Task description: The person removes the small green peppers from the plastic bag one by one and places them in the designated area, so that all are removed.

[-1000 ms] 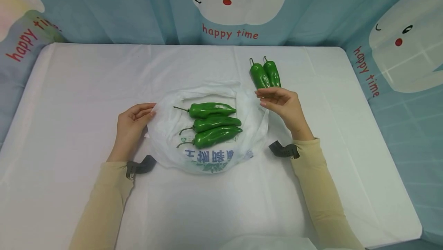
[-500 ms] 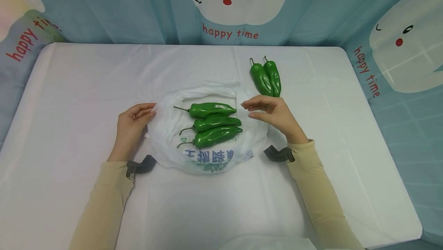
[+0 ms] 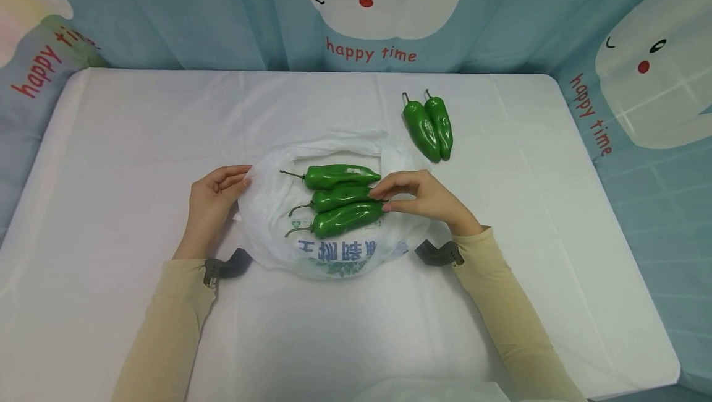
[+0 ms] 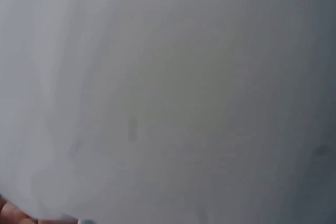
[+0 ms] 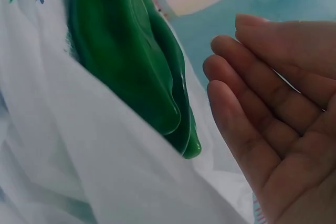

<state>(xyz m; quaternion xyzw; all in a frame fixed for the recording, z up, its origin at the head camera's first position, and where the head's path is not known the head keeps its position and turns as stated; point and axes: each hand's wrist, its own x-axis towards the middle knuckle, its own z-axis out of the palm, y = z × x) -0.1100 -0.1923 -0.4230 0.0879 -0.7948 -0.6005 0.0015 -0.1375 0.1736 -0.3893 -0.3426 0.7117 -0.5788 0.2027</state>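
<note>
Three green peppers (image 3: 339, 195) lie side by side on a white plastic bag (image 3: 267, 235) with blue print. My left hand (image 3: 214, 201) pinches the bag's left edge between thumb and fingers. In the left wrist view, whitish plastic (image 4: 173, 93) fills nearly everything, with a bit of finger (image 4: 13, 214) at the lower left corner. My right hand (image 3: 425, 196) hovers at the tips of the peppers, holding nothing. Its fingers (image 5: 241, 108) are loosely bent beside the pepper tips in the right wrist view, where white plastic partly covers the peppers (image 5: 121, 45).
Two more green peppers (image 3: 428, 127) lie together behind the bag on the right. All of this sits on a white-covered table (image 3: 111, 142). A blue patterned curtain (image 3: 222, 12) surrounds its back and sides. Whitish plastic (image 3: 428, 391) shows at the near edge.
My right hand has moved left and toward me, from beside the two rear peppers to the tips of the three on the bag. The left hand and the peppers stay put.
</note>
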